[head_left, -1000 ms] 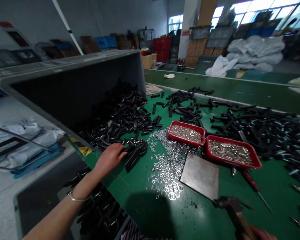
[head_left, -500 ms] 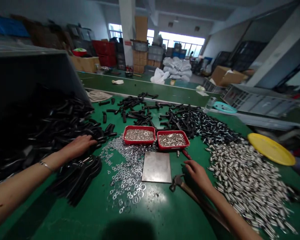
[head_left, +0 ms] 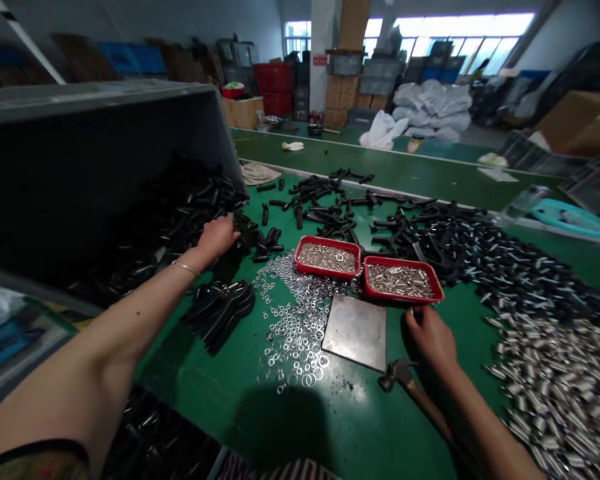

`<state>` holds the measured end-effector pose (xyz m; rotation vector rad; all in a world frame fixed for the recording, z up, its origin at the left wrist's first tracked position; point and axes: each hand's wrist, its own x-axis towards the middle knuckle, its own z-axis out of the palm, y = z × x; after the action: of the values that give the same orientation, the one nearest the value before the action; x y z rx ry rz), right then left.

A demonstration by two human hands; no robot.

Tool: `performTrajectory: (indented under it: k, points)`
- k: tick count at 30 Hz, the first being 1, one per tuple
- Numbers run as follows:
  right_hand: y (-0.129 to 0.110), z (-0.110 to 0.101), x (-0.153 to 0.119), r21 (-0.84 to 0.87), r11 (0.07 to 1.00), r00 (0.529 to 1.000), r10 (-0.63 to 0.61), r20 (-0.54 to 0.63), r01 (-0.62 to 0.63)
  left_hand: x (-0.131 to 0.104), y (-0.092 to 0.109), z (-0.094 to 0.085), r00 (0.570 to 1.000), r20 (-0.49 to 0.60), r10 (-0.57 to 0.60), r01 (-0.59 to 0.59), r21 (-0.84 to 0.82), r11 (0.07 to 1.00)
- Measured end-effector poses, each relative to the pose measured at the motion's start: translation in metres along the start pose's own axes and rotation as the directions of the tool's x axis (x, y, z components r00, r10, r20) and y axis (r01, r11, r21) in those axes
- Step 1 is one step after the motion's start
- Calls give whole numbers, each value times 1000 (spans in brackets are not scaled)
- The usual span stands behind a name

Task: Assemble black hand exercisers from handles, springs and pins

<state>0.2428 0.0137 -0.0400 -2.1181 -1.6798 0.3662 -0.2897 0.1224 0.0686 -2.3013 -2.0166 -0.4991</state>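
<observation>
My left hand point(head_left: 219, 237) reaches to the mouth of the grey crate, its fingers curled on dark curved parts point(head_left: 244, 233), which look like black plastic handles. Below it lies a stack of similar black handles point(head_left: 220, 310). My right hand point(head_left: 433, 333) is closed just below the right red tray point(head_left: 404, 300), which holds small metal pins. Whatever its fingertips grip there is hidden. Left of that hand lies a flat metal plate point(head_left: 356, 331), with a claw hammer point(head_left: 420, 397) below its right corner. Loose metal rings point(head_left: 300, 340) spread left of the plate.
A grey crate point(head_left: 130, 100) lies tipped on its side at left, spilling black parts. Another red tray point(head_left: 327, 270) holds small metal bits. Black parts point(head_left: 325, 207) lie scattered behind the trays. Silvery metal sleeves point(head_left: 560, 380) and dark bolt-like pieces point(head_left: 525, 267) are heaped at right.
The view has swung left. My left hand has moved farther forward, to the crate's mouth, and closed on black parts. My right hand has moved up to the right tray's front edge and closed.
</observation>
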Motion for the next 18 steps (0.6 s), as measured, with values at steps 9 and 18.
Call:
performTrajectory:
  k: [9, 18]
  points:
    - [-2, -3, -62, 921, 297, 967, 108, 230, -252, -121, 130, 70, 922, 319, 221, -246, 42, 968]
    - [2, -2, -58, 977, 60, 977, 72, 202, -206, -147, 158, 96, 933, 298, 200, -291, 304, 907]
